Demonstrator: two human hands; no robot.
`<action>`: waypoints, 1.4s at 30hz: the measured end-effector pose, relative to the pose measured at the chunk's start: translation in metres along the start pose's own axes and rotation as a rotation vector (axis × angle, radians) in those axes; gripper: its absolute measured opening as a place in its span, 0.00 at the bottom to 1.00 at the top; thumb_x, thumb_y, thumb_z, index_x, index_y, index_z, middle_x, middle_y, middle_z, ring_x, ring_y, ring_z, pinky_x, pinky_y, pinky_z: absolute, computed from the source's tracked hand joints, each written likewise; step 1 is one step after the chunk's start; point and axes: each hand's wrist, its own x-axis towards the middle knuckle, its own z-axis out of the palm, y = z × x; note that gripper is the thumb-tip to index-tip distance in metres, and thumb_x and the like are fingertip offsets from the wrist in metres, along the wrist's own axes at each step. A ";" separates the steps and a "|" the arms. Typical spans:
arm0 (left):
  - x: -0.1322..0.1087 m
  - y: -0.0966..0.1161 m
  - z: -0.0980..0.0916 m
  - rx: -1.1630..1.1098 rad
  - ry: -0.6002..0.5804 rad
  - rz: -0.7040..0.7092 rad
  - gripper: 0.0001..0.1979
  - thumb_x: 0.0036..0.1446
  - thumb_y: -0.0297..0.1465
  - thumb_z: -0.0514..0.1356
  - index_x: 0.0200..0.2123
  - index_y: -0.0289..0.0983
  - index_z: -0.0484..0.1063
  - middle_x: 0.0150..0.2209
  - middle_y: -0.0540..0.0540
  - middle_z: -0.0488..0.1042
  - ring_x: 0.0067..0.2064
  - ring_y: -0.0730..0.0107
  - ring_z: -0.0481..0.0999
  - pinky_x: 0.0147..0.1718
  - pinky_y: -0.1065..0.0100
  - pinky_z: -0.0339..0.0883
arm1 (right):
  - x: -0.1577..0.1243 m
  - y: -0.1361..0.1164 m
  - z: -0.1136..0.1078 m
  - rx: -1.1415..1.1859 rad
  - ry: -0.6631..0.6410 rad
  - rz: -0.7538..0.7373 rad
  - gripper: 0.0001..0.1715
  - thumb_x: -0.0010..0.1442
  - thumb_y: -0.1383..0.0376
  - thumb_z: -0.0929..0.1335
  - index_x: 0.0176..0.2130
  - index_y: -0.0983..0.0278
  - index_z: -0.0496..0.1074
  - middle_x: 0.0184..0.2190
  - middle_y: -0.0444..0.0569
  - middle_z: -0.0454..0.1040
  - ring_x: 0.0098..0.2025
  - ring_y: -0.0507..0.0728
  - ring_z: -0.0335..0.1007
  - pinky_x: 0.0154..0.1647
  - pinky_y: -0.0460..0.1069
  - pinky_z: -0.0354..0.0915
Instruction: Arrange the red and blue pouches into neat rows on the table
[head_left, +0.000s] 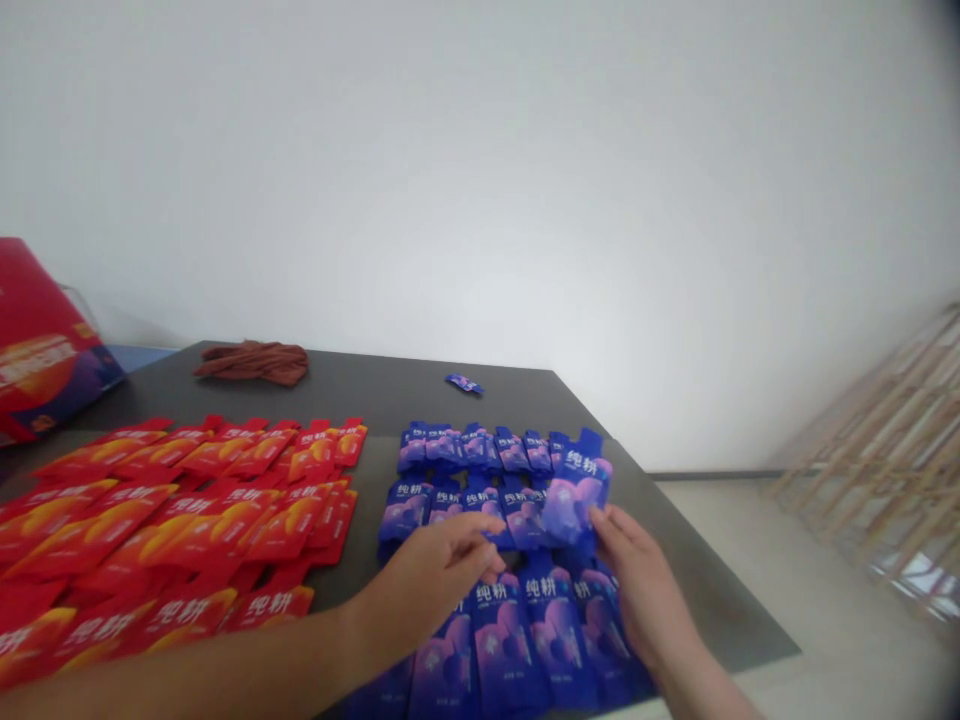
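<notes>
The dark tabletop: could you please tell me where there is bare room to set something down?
The widest bare patch lies at the back, between the rust-coloured cloth and the lone blue sachet. A strip runs right of the blue sachets. The front left, under the red sachets, is crowded.

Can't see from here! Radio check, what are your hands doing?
Left hand over blue pouches. Right hand touching tilted blue pouch. Red pouches off to the left.

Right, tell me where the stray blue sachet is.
In the head view, the stray blue sachet lies alone on the far side of the dark table, just beyond the rows of blue sachets and to the right of the brown cloth.
</notes>
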 end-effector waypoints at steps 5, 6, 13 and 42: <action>-0.005 -0.014 -0.027 0.031 0.130 -0.074 0.16 0.55 0.36 0.51 0.42 0.36 0.71 0.32 0.48 0.76 0.35 0.67 0.75 0.38 0.66 0.67 | 0.047 0.014 -0.072 -0.147 0.007 0.068 0.24 0.51 0.46 0.66 0.26 0.64 0.62 0.22 0.43 0.60 0.25 0.49 0.52 0.25 0.43 0.52; -0.005 -0.019 -0.030 0.015 0.139 -0.090 0.16 0.55 0.37 0.51 0.42 0.36 0.71 0.32 0.47 0.76 0.35 0.66 0.75 0.38 0.66 0.67 | 0.052 0.019 -0.076 -0.167 -0.035 0.088 0.24 0.50 0.46 0.67 0.25 0.65 0.63 0.22 0.43 0.60 0.24 0.49 0.53 0.24 0.43 0.52; 0.003 -0.045 -0.034 -0.018 0.119 -0.138 0.17 0.55 0.38 0.52 0.44 0.36 0.70 0.34 0.47 0.76 0.36 0.66 0.76 0.36 0.65 0.68 | 0.068 0.051 -0.051 -0.336 -0.201 0.128 0.24 0.55 0.47 0.63 0.29 0.66 0.70 0.20 0.45 0.67 0.24 0.52 0.62 0.27 0.45 0.58; 0.100 -0.066 -0.122 1.029 0.118 0.184 0.24 0.62 0.36 0.49 0.61 0.40 0.60 0.66 0.42 0.53 0.64 0.56 0.57 0.62 0.52 0.49 | 0.167 0.007 0.062 -0.764 -0.426 -0.596 0.26 0.61 0.59 0.66 0.57 0.61 0.67 0.61 0.49 0.59 0.64 0.58 0.52 0.66 0.55 0.48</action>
